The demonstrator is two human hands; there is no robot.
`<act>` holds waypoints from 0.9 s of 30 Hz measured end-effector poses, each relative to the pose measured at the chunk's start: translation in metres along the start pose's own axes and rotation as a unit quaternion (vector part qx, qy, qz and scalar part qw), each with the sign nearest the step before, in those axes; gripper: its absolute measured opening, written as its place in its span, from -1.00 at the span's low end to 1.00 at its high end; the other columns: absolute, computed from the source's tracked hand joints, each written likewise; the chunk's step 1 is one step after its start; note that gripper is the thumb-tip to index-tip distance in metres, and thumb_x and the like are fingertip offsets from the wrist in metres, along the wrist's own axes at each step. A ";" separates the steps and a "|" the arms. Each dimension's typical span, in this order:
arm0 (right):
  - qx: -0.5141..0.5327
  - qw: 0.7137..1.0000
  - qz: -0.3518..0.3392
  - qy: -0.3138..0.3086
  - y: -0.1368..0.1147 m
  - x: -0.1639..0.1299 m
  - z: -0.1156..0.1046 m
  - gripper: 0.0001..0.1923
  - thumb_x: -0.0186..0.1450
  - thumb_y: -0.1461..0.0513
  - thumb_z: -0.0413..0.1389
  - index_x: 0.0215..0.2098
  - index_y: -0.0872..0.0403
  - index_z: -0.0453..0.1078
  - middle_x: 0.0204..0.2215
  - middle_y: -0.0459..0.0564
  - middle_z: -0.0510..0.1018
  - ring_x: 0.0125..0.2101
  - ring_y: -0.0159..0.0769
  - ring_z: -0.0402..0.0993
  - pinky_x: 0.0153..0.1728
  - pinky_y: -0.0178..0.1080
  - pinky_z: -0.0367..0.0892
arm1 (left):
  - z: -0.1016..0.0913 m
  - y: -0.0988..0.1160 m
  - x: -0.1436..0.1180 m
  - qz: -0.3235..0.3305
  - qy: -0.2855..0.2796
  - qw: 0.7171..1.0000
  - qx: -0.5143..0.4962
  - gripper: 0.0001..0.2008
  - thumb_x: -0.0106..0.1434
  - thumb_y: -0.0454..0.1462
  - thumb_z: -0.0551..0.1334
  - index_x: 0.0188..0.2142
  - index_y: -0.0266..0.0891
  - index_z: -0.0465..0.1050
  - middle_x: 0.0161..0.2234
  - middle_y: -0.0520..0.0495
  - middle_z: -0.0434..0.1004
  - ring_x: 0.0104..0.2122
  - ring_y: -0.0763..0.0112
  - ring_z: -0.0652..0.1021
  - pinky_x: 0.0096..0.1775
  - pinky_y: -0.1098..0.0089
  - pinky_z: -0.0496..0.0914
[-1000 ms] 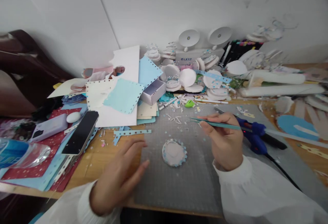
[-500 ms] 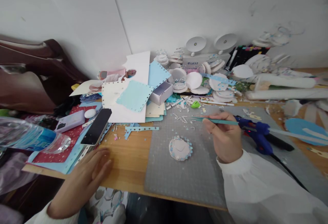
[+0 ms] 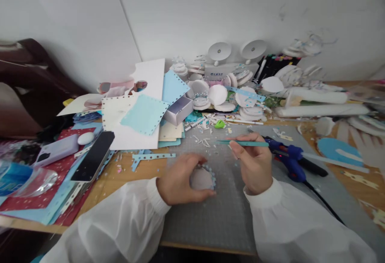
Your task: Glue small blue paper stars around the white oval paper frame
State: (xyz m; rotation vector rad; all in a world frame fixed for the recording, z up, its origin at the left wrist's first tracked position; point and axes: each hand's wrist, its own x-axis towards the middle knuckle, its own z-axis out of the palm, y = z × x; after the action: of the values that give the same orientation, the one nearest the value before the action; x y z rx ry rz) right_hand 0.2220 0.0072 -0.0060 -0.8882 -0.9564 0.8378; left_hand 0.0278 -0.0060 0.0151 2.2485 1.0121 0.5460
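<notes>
**Desk:** What have the hands got?

**Me:** My left hand (image 3: 180, 179) is curled around a small round paper disc (image 3: 202, 178) with a blue scalloped edge. The thumb runs along its near side and the fingers arch over its far side, so the disc is pinched between them. It sits on the grey cutting mat (image 3: 216, 219), about the middle of it.

**Desk:** And the right?

**Me:** My right hand (image 3: 255, 166) is closed on a thin teal tool (image 3: 243, 143), held like a pen between thumb and fingers. It lies nearly level, tip pointing left, above and just right of the disc. I can't tell whether it's tweezers or a stick.

**Desk:** What's around them?

**Me:** A blue glue gun (image 3: 290, 160) lies on the mat just right of my right hand. A black phone (image 3: 93, 156) rests at the left on the wooden table (image 3: 132, 170). White paper rounds (image 3: 217, 94) and card sheets are heaped at the back near the wall.
</notes>
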 end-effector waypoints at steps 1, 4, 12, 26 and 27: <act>-0.010 1.000 -0.005 0.004 0.001 0.002 -0.001 -0.80 0.08 0.28 0.27 -0.40 0.03 0.31 -0.46 -0.13 0.47 -0.44 -0.33 0.47 -0.57 -0.32 0.22 | 0.002 -0.004 0.000 0.008 -0.011 1.000 -0.010 -0.45 -0.04 -0.13 0.37 -0.07 -0.28 0.30 -0.15 -0.21 0.44 -0.15 0.14 0.45 -0.09 0.16 0.35; -0.078 0.997 -0.026 0.000 0.001 0.004 -0.002 -0.82 0.10 0.28 0.25 -0.41 0.03 0.31 -0.46 -0.11 0.45 -0.40 -0.29 0.47 -0.48 -0.27 0.29 | 0.001 -0.014 -0.006 0.036 -0.026 0.998 -0.052 -0.48 -0.04 -0.18 0.38 -0.09 -0.27 0.31 -0.18 -0.18 0.45 -0.18 0.16 0.44 -0.12 0.19 0.33; -0.341 0.917 -0.124 -0.164 -0.004 0.002 -0.003 -0.91 0.16 0.32 0.17 -0.43 0.06 0.32 -0.53 -0.12 0.42 -0.59 -0.44 0.28 -0.56 -0.32 0.21 | -0.005 -0.029 -0.015 0.008 0.032 0.956 -0.292 -0.60 0.20 -0.09 0.18 -0.03 -0.25 0.31 -0.12 -0.17 0.40 -0.10 0.19 0.41 -0.07 0.26 0.28; -0.290 0.941 -0.106 -0.139 -0.003 -0.001 -0.002 -0.85 0.13 0.34 0.20 -0.44 0.02 0.31 -0.51 -0.08 0.45 -0.50 -0.32 0.38 -0.52 -0.25 0.26 | -0.007 -0.028 -0.003 -0.105 0.146 0.920 -0.347 -0.77 0.23 -0.17 0.19 -0.40 -0.30 0.47 -0.49 -0.06 0.45 -0.47 0.42 0.43 -0.42 0.45 0.31; -0.267 0.949 -0.104 -0.135 -0.004 -0.001 -0.002 -0.84 0.12 0.35 0.20 -0.43 0.02 0.31 -0.51 -0.08 0.45 -0.48 -0.30 0.40 -0.50 -0.24 0.27 | -0.006 -0.028 -0.002 -0.106 0.147 0.923 -0.339 -0.77 0.23 -0.18 0.18 -0.40 -0.31 0.47 -0.50 -0.06 0.45 -0.47 0.43 0.43 -0.42 0.45 0.31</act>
State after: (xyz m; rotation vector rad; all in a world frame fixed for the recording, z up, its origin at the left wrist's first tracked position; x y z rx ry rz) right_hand 0.2239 0.0046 -0.0035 -1.1239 -1.5329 0.5287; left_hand 0.0082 0.0091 0.0002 1.4536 0.9936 0.9834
